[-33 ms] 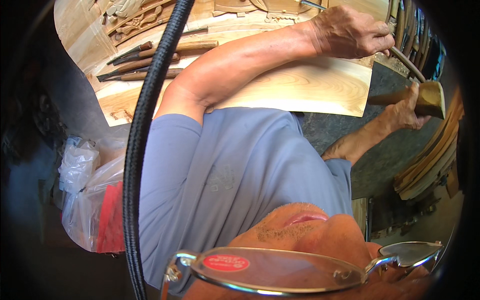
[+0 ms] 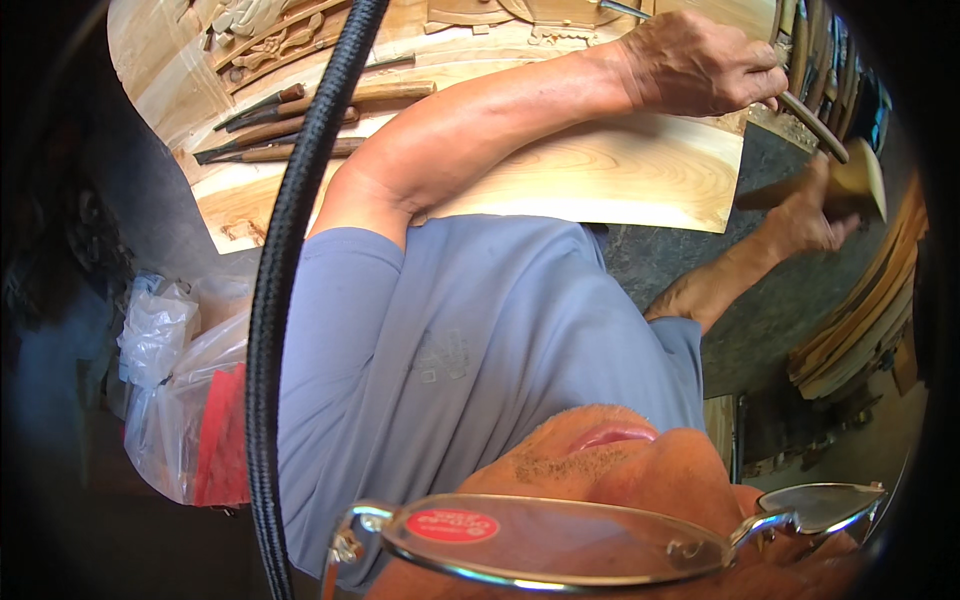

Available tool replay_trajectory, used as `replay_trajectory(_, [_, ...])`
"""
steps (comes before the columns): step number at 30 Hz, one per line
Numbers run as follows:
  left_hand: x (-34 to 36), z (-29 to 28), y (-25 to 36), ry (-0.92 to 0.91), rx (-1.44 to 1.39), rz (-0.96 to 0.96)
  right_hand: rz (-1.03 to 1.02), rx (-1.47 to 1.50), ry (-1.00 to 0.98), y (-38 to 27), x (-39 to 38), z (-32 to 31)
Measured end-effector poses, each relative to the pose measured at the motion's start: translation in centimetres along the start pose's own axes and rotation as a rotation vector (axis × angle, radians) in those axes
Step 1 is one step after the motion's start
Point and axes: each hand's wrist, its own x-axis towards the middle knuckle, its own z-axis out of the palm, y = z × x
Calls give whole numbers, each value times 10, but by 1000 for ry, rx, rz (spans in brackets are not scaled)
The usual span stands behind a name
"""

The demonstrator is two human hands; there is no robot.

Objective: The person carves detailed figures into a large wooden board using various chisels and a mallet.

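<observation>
My left hand [image 2: 705, 65] is closed round a wood chisel on the far right of the board. The chisel's wooden handle [image 2: 815, 128] sticks out beyond my fingers, and part of its metal shank [image 2: 625, 9] shows past the wrist; the cutting edge is out of view. Lower right, my right hand [image 2: 812, 218] grips a wooden mallet [image 2: 858, 178], its head blurred and close to the chisel's butt end. Whether the two touch I cannot tell. Beneath my left forearm lies a pale wooden board [image 2: 600, 175], with carved relief [image 2: 480, 14] along its far side.
Several chisels [image 2: 280, 150] lie on the board's left. More tools [image 2: 825, 75] stand bunched at the far right, above stacked curved wood pieces [image 2: 860, 310]. A black braided cable [image 2: 290, 230] crosses the view. A clear plastic bag [image 2: 160, 345] and something red [image 2: 222, 440] are at left.
The mallet head has shifted slightly up and left, toward the chisel's butt end, with my right hand tilting along. My left hand has stayed almost still.
</observation>
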Motion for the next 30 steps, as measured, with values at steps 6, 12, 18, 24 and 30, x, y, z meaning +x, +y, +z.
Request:
replay_trajectory(6, [-5, 1, 2, -8, -6, -59, 170, 14, 93, -2, -2, 4])
replay_trajectory(12, [-10, 4, 0, -51, 383, -6, 96, -12, -115, 28, -9, 6])
replay_trajectory(18, [-12, -3, -3, -87, 337, -34, 163, -94, -83, 26, -13, 7])
replay_trajectory(24, [-10, -6, -3, -59, 362, -41, 60, -42, -134, 27, -14, 14])
replay_trajectory(30, [-13, 2, -1, 48, 262, 87, 170, 53, -77, 19, -21, 18])
